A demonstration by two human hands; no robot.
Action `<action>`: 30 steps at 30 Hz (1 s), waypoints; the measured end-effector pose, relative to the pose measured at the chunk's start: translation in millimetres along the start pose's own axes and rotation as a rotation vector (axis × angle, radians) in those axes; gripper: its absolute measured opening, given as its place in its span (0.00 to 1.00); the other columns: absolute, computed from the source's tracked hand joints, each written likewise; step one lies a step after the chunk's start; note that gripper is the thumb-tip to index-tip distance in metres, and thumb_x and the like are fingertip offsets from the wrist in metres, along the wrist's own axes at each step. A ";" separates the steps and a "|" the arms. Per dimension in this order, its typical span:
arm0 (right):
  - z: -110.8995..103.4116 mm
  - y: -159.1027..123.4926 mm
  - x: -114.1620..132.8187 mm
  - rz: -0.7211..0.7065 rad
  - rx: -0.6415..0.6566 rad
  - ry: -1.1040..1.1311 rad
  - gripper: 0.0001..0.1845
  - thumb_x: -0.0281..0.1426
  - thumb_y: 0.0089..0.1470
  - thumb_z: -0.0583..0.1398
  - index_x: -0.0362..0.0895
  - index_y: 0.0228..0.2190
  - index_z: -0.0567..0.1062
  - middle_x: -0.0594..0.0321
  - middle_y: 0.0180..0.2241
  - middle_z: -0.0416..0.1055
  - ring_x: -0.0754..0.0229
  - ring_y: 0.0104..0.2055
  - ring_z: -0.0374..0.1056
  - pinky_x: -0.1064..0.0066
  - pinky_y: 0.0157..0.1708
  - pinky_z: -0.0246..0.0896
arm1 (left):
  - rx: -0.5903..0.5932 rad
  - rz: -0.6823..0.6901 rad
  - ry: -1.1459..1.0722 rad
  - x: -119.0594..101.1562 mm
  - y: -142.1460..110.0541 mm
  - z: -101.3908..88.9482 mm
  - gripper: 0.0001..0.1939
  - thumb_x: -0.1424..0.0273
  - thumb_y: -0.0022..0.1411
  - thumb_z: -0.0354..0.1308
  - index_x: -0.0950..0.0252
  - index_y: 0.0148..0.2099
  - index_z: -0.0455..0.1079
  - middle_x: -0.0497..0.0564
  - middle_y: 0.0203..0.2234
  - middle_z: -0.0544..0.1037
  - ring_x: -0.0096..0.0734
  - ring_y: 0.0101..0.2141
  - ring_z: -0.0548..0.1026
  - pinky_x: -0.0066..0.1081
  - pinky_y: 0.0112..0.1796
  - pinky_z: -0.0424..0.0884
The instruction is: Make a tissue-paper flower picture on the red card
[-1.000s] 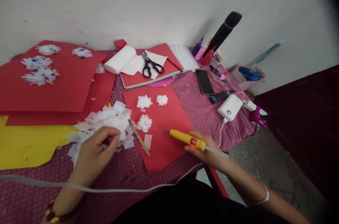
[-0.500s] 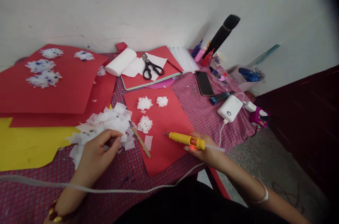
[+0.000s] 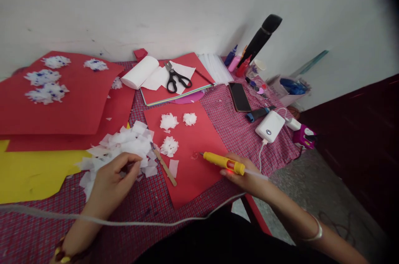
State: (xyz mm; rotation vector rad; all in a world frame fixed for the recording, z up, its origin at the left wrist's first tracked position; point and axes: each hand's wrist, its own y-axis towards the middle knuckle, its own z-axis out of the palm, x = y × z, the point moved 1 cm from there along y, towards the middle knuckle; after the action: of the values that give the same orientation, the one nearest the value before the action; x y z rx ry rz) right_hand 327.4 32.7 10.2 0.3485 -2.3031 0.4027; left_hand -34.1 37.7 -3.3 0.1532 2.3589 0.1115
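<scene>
My right hand (image 3: 246,178) grips a yellow glue pen (image 3: 222,162) with a red light, its tip just above the near right part of a red paper sheet (image 3: 199,139). A small shiny glue dab (image 3: 195,156) sits on the sheet by the tip. Three white tissue tufts (image 3: 169,146) lie on that sheet. My left hand (image 3: 114,181) pinches at a pile of white tissue squares (image 3: 124,145) on the checked cloth. A wooden stick (image 3: 164,167) lies between the pile and the sheet.
Large red sheets (image 3: 62,97) with blue-spotted tufts lie at the left over yellow paper (image 3: 28,172). Scissors (image 3: 175,77), a tissue roll (image 3: 140,72), a phone (image 3: 239,96), a power bank (image 3: 270,126), bottles and a black cylinder (image 3: 260,37) stand at the back. A white cord (image 3: 124,222) crosses the front.
My right hand has drawn the glue pen slightly right, leaving a glue dab on the red sheet. My left hand stays at the tissue pile.
</scene>
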 end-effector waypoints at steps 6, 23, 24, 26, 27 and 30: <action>1.4 -2.4 -4.5 -0.022 -0.053 -0.062 0.09 0.38 0.56 0.58 0.45 0.31 0.71 0.61 0.27 0.70 0.61 0.26 0.65 0.69 0.24 0.58 | 0.008 -0.004 0.014 -0.6 -0.9 -1.1 0.07 0.64 0.61 0.53 0.59 0.35 0.70 0.42 0.26 0.76 0.27 0.26 0.73 0.24 0.29 0.67; 2.5 3.6 3.4 -0.017 -0.040 -0.056 0.11 0.40 0.56 0.58 0.44 0.32 0.69 0.62 0.28 0.69 0.64 0.26 0.63 0.71 0.25 0.56 | 0.029 -0.027 0.021 2.1 -1.8 -0.1 0.09 0.62 0.61 0.53 0.60 0.36 0.71 0.43 0.26 0.76 0.28 0.26 0.74 0.25 0.29 0.67; 3.1 4.4 4.0 -0.009 -0.026 -0.052 0.11 0.40 0.56 0.58 0.44 0.32 0.69 0.62 0.28 0.69 0.64 0.26 0.63 0.71 0.25 0.56 | 0.026 -0.030 0.019 1.6 -1.4 -0.3 0.09 0.62 0.61 0.53 0.59 0.35 0.71 0.43 0.26 0.77 0.29 0.26 0.74 0.25 0.29 0.68; 4.8 5.9 4.0 0.008 -0.001 -0.043 0.12 0.40 0.57 0.58 0.44 0.31 0.68 0.62 0.29 0.70 0.64 0.26 0.63 0.72 0.24 0.56 | 0.020 -0.032 0.015 0.4 -0.7 -0.7 0.08 0.62 0.60 0.53 0.59 0.35 0.71 0.43 0.26 0.77 0.29 0.26 0.74 0.25 0.29 0.68; 5.7 6.7 3.7 0.012 0.007 -0.045 0.12 0.40 0.57 0.58 0.45 0.31 0.68 0.62 0.29 0.70 0.64 0.26 0.63 0.72 0.24 0.55 | 0.016 -0.032 0.014 -0.2 -0.4 -1.1 0.08 0.63 0.60 0.53 0.59 0.35 0.71 0.43 0.26 0.77 0.29 0.26 0.74 0.25 0.29 0.68; 7.9 8.8 3.0 0.022 0.007 -0.079 0.13 0.41 0.56 0.58 0.45 0.29 0.67 0.64 0.26 0.68 0.65 0.24 0.62 0.72 0.23 0.53 | 0.017 -0.026 0.015 -1.6 0.1 -1.6 0.08 0.63 0.60 0.53 0.59 0.35 0.71 0.44 0.27 0.77 0.29 0.27 0.75 0.25 0.29 0.68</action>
State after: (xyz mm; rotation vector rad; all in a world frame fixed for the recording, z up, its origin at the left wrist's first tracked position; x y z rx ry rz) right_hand 317.1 37.3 5.6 0.3479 -2.3855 0.4147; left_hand -34.0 37.5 -1.0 0.1296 2.3768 0.0805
